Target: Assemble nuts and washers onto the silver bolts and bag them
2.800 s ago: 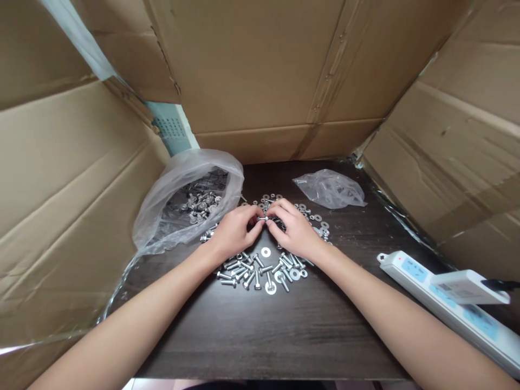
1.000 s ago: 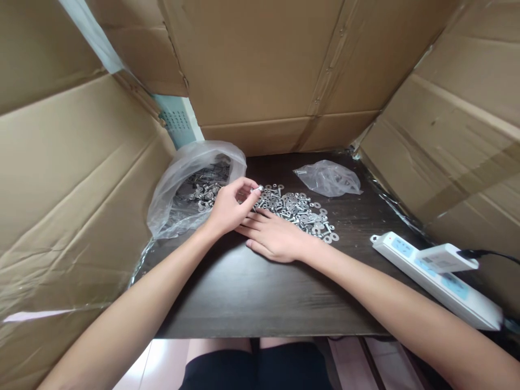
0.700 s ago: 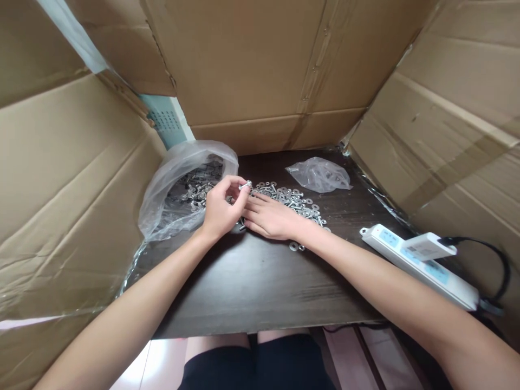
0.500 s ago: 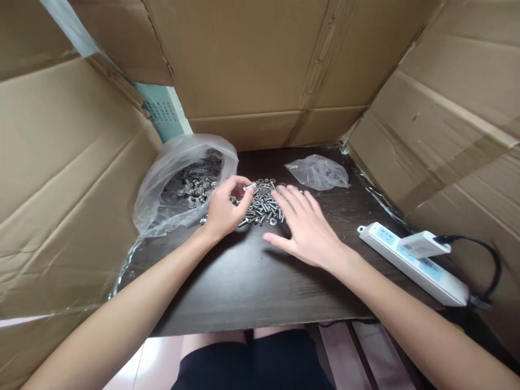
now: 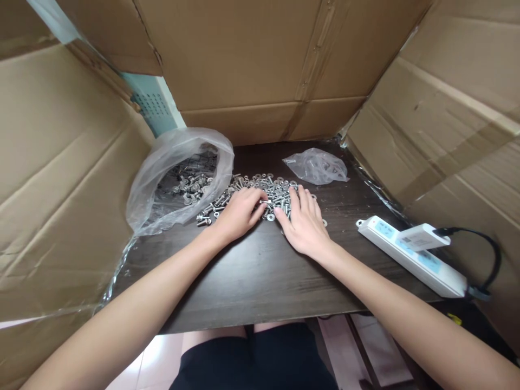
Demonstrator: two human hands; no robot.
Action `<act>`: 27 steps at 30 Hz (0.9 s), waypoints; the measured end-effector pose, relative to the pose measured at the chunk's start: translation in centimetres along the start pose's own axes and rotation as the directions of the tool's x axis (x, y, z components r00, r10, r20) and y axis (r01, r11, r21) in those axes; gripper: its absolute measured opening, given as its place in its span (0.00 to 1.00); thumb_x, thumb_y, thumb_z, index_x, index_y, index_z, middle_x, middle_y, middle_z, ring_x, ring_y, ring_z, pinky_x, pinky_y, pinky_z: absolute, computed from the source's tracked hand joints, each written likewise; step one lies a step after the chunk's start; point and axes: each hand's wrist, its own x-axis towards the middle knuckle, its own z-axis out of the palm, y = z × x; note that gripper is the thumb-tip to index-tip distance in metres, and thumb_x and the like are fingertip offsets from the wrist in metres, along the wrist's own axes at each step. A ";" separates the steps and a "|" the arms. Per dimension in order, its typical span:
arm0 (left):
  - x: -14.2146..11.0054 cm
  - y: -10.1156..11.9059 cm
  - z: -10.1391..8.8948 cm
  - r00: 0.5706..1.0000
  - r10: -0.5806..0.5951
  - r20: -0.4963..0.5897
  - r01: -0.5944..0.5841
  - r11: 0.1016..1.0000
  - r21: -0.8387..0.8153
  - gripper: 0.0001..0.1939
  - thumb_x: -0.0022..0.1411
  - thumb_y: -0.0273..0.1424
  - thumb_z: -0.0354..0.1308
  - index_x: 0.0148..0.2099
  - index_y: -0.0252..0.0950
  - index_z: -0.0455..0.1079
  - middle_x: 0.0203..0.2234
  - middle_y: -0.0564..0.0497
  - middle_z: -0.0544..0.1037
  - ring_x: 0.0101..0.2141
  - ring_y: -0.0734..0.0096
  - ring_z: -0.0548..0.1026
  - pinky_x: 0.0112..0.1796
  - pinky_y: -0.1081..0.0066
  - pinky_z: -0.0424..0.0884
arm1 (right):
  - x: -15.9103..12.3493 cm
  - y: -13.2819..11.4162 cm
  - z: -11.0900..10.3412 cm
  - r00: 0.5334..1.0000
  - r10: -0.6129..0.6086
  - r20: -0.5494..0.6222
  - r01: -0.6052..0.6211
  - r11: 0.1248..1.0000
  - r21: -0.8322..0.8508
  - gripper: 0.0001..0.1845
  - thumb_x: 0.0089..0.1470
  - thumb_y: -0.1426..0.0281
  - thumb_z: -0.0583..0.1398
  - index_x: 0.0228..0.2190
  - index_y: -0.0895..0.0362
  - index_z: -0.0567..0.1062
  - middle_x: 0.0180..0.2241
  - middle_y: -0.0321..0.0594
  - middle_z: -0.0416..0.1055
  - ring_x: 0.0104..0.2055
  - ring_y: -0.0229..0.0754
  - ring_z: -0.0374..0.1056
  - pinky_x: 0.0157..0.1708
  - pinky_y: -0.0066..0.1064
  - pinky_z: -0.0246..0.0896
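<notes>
A heap of loose silver bolts and washers (image 5: 260,184) lies on the dark wooden table (image 5: 252,271). My left hand (image 5: 239,212) rests at the heap's near left edge, its fingers curled and pinching a small bolt (image 5: 265,202) at the fingertips. My right hand (image 5: 304,221) lies flat on the heap's right side with its fingers stretched out and apart, holding nothing. The two hands' fingertips nearly meet at the bolt.
An open clear plastic bag (image 5: 174,179) with more bolts sits to the left of the heap. A smaller crumpled plastic bag (image 5: 317,165) lies at the back right. A white power strip (image 5: 410,254) with a plugged adapter lies on the right. Cardboard walls (image 5: 260,59) surround the table.
My left hand has come down from above the bag's mouth to the heap, still pinching the bolt. My right hand swept across the heap and now lies flat on its right side.
</notes>
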 end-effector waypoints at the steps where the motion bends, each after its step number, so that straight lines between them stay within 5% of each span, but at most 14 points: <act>1: 0.1 -0.1 0.1 1.000 -0.002 -0.005 0.002 1.000 0.009 0.06 0.72 0.32 0.51 0.47 0.37 0.68 0.40 0.46 0.77 0.42 0.59 0.72 0.46 0.61 0.66 | 0.4 -0.1 0.2 1.000 -0.004 -0.014 0.004 1.000 0.011 0.43 0.69 0.49 0.41 0.71 0.67 0.49 0.73 0.60 0.39 0.75 0.62 0.36 0.70 0.58 0.37; 9: 1.2 -0.4 1.0 0.998 -0.044 -0.051 0.051 0.987 0.154 0.08 0.73 0.31 0.49 0.47 0.36 0.67 0.42 0.43 0.76 0.43 0.56 0.69 0.45 0.60 0.64 | 3.3 -1.3 1.5 0.998 -0.021 -0.065 0.023 0.999 0.037 0.38 0.69 0.60 0.41 0.68 0.75 0.52 0.72 0.65 0.42 0.75 0.62 0.37 0.70 0.57 0.35; 14: 1.4 -0.6 0.9 0.993 -0.064 -0.101 0.081 0.983 0.167 0.07 0.72 0.30 0.49 0.47 0.35 0.67 0.42 0.43 0.76 0.42 0.56 0.69 0.45 0.60 0.64 | 4.4 -2.9 0.0 1.000 0.019 -0.025 -0.016 0.995 0.103 0.37 0.69 0.62 0.42 0.68 0.76 0.51 0.72 0.66 0.39 0.75 0.61 0.34 0.71 0.57 0.34; 20: 1.2 -0.5 0.5 0.993 -0.020 -0.120 0.035 0.991 0.126 0.07 0.72 0.32 0.50 0.47 0.37 0.67 0.40 0.46 0.76 0.42 0.58 0.71 0.45 0.61 0.64 | -3.0 -1.0 -2.5 0.996 0.014 -0.089 -0.003 0.992 0.128 0.45 0.68 0.46 0.42 0.72 0.65 0.45 0.74 0.58 0.35 0.76 0.63 0.30 0.70 0.63 0.29; 24: 1.4 -0.4 0.3 0.993 -0.042 -0.107 0.052 0.994 0.092 0.06 0.71 0.32 0.52 0.46 0.37 0.68 0.39 0.46 0.77 0.41 0.58 0.71 0.44 0.61 0.64 | -8.1 0.7 -1.2 0.996 0.091 -0.012 -0.089 0.992 0.088 0.46 0.67 0.46 0.43 0.72 0.65 0.45 0.73 0.60 0.39 0.75 0.68 0.35 0.69 0.67 0.34; 27: 1.4 -0.4 0.2 0.989 -0.060 -0.135 0.067 0.996 0.050 0.06 0.71 0.31 0.52 0.45 0.37 0.68 0.38 0.46 0.77 0.41 0.59 0.71 0.43 0.62 0.65 | -8.2 -0.2 -0.4 0.995 0.093 0.021 -0.094 0.994 0.061 0.46 0.68 0.47 0.44 0.72 0.68 0.45 0.73 0.63 0.37 0.75 0.67 0.32 0.69 0.65 0.35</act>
